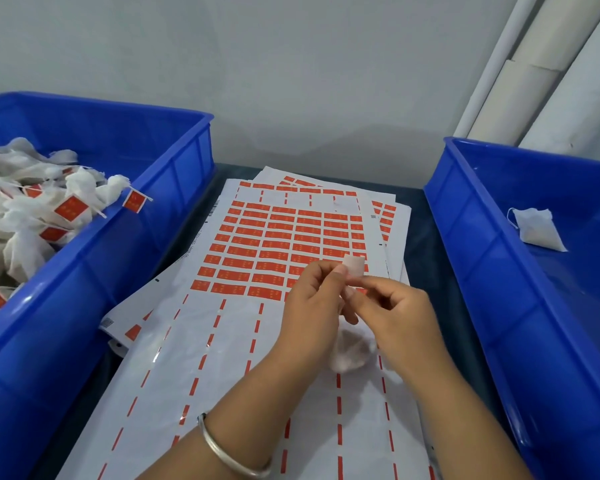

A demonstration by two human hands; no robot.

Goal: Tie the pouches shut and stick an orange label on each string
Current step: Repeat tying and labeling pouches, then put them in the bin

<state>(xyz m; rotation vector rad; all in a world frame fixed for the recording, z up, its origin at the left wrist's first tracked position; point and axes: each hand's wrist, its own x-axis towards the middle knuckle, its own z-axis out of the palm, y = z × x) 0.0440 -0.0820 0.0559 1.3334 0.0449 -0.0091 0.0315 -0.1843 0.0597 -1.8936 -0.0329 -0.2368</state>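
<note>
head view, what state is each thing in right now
left hand: pinching the label
right hand: pinching the label too
label: peeled off, pale side up, between both hands
pouch: hanging below the hands, blurred
label sheet: partly used, near rows gone
left bin: holds tied, labelled pouches
right bin: holds one unlabelled pouch

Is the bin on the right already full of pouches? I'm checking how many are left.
No, the right blue bin shows only one untied white pouch on its mostly bare floor.
</note>
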